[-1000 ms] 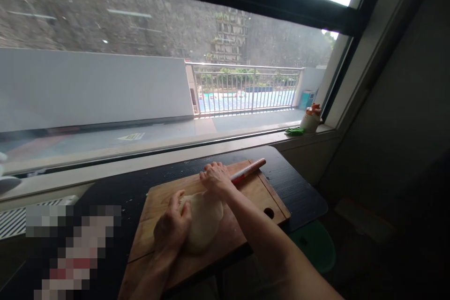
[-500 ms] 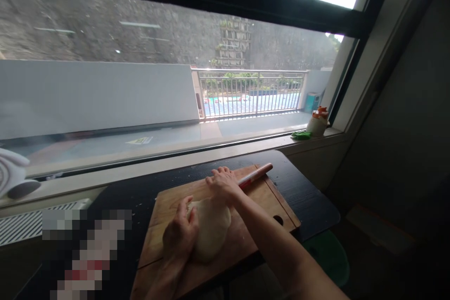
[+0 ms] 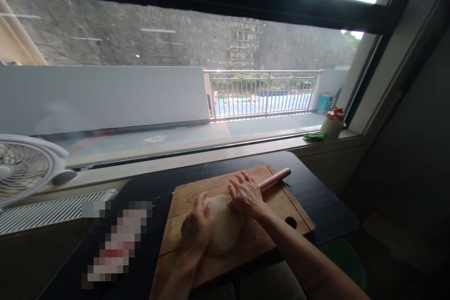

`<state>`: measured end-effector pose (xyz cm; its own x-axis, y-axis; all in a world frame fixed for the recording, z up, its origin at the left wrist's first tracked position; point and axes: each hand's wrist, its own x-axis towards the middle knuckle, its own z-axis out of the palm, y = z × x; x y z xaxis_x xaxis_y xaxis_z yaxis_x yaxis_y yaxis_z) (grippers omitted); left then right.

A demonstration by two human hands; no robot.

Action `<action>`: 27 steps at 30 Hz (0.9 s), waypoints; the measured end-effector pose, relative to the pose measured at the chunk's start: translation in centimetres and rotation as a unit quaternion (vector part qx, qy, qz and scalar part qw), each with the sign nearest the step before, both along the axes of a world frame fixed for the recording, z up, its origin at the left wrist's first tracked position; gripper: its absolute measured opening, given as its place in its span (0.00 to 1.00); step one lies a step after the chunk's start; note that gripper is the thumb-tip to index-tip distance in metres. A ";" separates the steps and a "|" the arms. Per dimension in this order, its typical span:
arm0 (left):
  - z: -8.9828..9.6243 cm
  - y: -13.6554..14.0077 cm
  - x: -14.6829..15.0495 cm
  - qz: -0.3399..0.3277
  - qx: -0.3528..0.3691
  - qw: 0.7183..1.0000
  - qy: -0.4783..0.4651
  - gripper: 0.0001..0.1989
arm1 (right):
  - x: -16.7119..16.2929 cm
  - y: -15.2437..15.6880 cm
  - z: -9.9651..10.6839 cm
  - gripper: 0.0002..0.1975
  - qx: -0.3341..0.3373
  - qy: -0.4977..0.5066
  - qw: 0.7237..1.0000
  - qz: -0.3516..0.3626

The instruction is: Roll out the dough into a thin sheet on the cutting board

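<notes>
A flattened round of pale dough (image 3: 224, 232) lies on a wooden cutting board (image 3: 190, 269). My left hand (image 3: 197, 225) is curved against the dough's left edge, its thumb on the top and its other fingers bent round the far left rim. On the upper right edge rests my right hand (image 3: 246, 194), fingers spread and pointing away, thumb touching the dough. A rolling pin (image 3: 276, 179) lies at the board's far right corner. Its near end is hidden by my right hand, and I cannot tell whether the hand touches it.
The board stands on a dark table (image 3: 309, 192) below a window. A blurred-out long item (image 3: 121, 243) lies left of the board. On the sill are a white fan (image 3: 52, 164), a jar (image 3: 331, 126) and a green item (image 3: 314, 137). A green stool (image 3: 346, 260) is partly under the table.
The view has shifted left, bringing more of the fan into sight. Both hands stay at the dough with little change of position; the rolling pin stays on the board.
</notes>
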<state>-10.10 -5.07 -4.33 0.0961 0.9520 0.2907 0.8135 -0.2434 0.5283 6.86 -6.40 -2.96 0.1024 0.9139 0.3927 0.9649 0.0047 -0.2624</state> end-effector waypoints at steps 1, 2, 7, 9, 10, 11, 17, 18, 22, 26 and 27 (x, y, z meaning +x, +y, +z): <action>-0.1 0.1 0.0 -0.001 0.006 1.000 -0.001 0.18 | -0.1 2.0 0.4 0.19 -0.028 0.008 1.000 0.003; -0.2 0.1 -0.1 -0.002 0.009 1.000 -0.002 0.18 | -0.2 4.0 0.8 0.20 -0.053 0.019 0.998 -0.004; -0.4 0.2 -0.2 -0.008 0.006 1.000 -0.009 0.19 | -0.5 6.6 1.3 0.23 -0.087 0.043 0.995 -0.009; -0.3 0.1 -0.2 -0.007 0.003 1.000 -0.011 0.19 | -0.2 3.6 0.5 0.22 -0.033 0.026 0.999 0.004; -0.2 0.1 -0.2 -0.009 0.001 1.000 -0.011 0.19 | -0.1 1.7 0.0 0.21 -0.009 0.015 1.000 0.013; -0.2 0.1 -0.2 -0.013 0.001 1.000 -0.009 0.18 | 0.1 -0.2 -0.4 0.20 0.016 0.006 1.000 0.014; -0.2 -0.2 -0.1 -0.010 0.012 1.000 -0.012 0.20 | 0.5 -3.1 -0.9 0.20 0.047 -0.008 0.999 -0.010; -0.2 -0.3 -0.1 -0.010 0.006 1.000 -0.019 0.20 | 0.5 -1.7 -0.5 0.20 0.038 -0.003 0.999 -0.015; -0.1 0.5 -0.4 -0.018 -0.035 0.997 -0.064 0.21 | 0.0 4.8 1.3 0.19 -0.008 0.026 0.999 -0.018; 1.4 2.8 -0.6 -0.064 -0.110 0.987 -0.102 0.22 | -0.2 6.1 1.8 0.21 -0.033 0.041 0.998 -0.032; 2.0 3.4 -0.5 -0.089 -0.129 0.983 -0.099 0.20 | 0.0 5.4 1.5 0.21 -0.025 0.037 0.998 -0.033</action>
